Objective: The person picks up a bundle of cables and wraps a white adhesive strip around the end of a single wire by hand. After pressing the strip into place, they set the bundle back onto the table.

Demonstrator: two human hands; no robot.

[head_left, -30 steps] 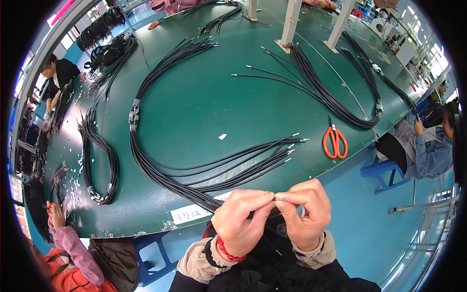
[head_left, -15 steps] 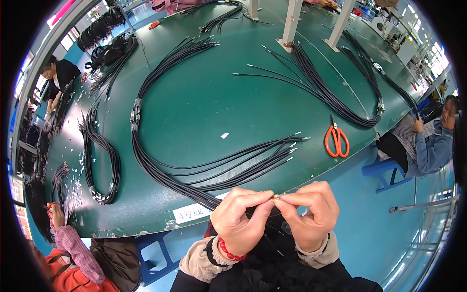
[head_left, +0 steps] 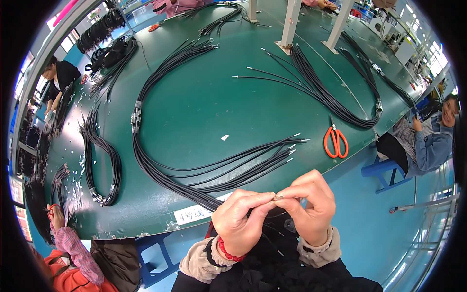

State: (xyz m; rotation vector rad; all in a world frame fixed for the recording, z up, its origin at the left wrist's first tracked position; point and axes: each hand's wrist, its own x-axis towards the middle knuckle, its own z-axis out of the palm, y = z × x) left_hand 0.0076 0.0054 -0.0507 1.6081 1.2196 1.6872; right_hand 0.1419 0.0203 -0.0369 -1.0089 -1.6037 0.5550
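Both hands meet just off the table's front edge, their fingertips pinched together. My left hand [head_left: 242, 214], with a red bracelet at its wrist, is closed thumb against forefinger. Facing it, my right hand [head_left: 310, 207] makes the same pinch. A tiny brownish tip shows between them, too small to name. Thin dark cables [head_left: 269, 242] hang below the fingers over my dark clothing. A long bundle of black cables [head_left: 168, 181] curves across the table and passes behind my left hand. Its loose ends have pale tips. Orange-handled scissors [head_left: 335, 142] lie to the right on the table.
More black cable bundles lie on the green table [head_left: 204, 107], one at right [head_left: 335, 107] and one at left [head_left: 114, 170]. White posts [head_left: 291, 24] rise at the back. Co-workers sit at left and right; a blue stool [head_left: 382, 170] stands at right.
My right hand has shifted slightly up and to the left, its knuckles higher. The fingertips stay together. The co-worker at right has turned their head.
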